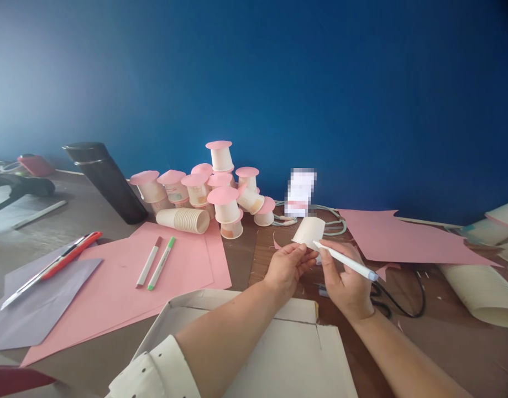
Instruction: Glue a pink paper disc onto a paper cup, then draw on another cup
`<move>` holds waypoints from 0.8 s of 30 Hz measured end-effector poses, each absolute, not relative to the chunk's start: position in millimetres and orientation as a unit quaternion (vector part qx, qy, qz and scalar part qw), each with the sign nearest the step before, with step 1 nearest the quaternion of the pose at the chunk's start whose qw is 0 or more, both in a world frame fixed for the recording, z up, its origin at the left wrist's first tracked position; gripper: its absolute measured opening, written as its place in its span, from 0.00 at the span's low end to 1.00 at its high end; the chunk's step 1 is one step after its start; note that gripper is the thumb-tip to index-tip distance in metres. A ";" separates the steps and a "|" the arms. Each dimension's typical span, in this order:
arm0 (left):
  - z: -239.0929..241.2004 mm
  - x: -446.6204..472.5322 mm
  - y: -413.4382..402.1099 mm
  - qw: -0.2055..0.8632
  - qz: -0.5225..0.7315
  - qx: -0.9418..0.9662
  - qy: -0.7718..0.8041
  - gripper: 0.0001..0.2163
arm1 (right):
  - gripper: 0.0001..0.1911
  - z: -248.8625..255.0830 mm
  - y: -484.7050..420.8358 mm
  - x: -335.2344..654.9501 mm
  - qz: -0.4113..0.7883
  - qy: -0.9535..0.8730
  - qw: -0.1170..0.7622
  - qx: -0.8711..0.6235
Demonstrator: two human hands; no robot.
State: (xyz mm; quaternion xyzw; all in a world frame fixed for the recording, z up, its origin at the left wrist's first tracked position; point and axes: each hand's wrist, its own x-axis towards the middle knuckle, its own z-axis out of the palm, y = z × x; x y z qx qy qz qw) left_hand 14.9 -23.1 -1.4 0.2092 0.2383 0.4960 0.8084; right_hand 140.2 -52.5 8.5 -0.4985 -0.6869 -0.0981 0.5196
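My left hand (pixel 287 269) has its fingers closed on the lower edge of a small white paper cup (pixel 310 229), which is upside down and tilted. In my right hand (pixel 348 282) is a white marker pen (pixel 351 262) with a pale blue end. The pen's other end points at the cup's side, and I cannot tell whether it touches. Behind the hands, several paper cups topped with pink paper discs (pixel 223 195) stand grouped and partly stacked. A nested row of paper cups (pixel 183 220) lies on its side to the left of them.
Pink paper sheets (pixel 113 282) at left carry a brown-capped marker (pixel 149 262) and a green-capped marker (pixel 161 263). A red utility knife (pixel 55 265) lies with its blade out on purple paper (pixel 42 315). A black flask (pixel 106 182), cables (pixel 339 224) and white cardboard (pixel 287 354) are nearby.
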 end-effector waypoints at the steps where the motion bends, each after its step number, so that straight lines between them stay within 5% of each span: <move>1: -1.3 14.9 -22.9 0.809 0.495 0.206 0.241 0.06 | 0.10 9.3 -52.8 140.0 -0.097 -0.685 0.524 -0.497; 24: 0.9 14.0 -23.2 0.815 0.493 0.194 0.237 0.06 | 0.09 7.7 -53.6 139.5 -0.097 -0.694 0.508 -0.501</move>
